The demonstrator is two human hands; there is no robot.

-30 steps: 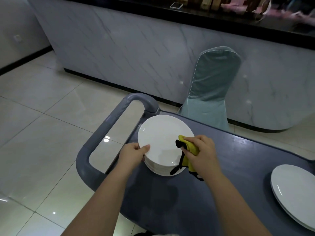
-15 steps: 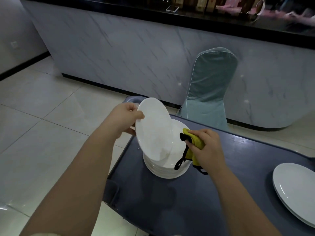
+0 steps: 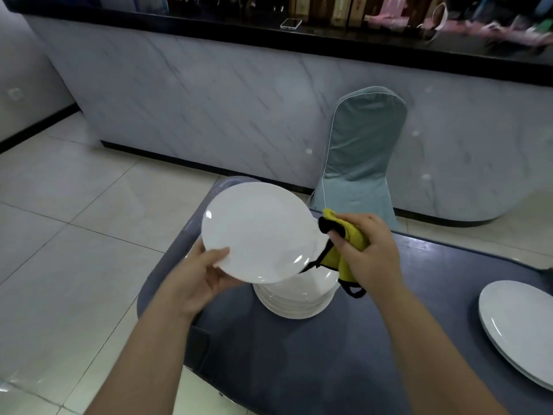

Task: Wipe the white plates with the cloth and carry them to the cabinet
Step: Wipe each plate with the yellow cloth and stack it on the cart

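My left hand [image 3: 200, 275] grips the near left rim of a white plate [image 3: 257, 235], holding it face up above a stack of white plates [image 3: 296, 301] on the grey cart top [image 3: 374, 339]. My right hand [image 3: 368, 253] clutches a bunched yellow cloth [image 3: 354, 239] with black trim at the lifted plate's right edge. A black loop of the cloth hangs down beside the stack. Another pile of white plates [image 3: 520, 327] lies at the cart's right edge, partly cut off by the frame.
A chair in a pale green cover [image 3: 359, 163] stands just beyond the cart against a long marble-fronted counter [image 3: 227, 109]. A phone [image 3: 291, 23] lies on the dark counter top. Glossy floor tiles [image 3: 68, 235] spread out to the left.
The plate in my left hand has swung from steeply tilted to nearly flat, face up over the stack. My right hand with the cloth has risen to the plate's right rim.
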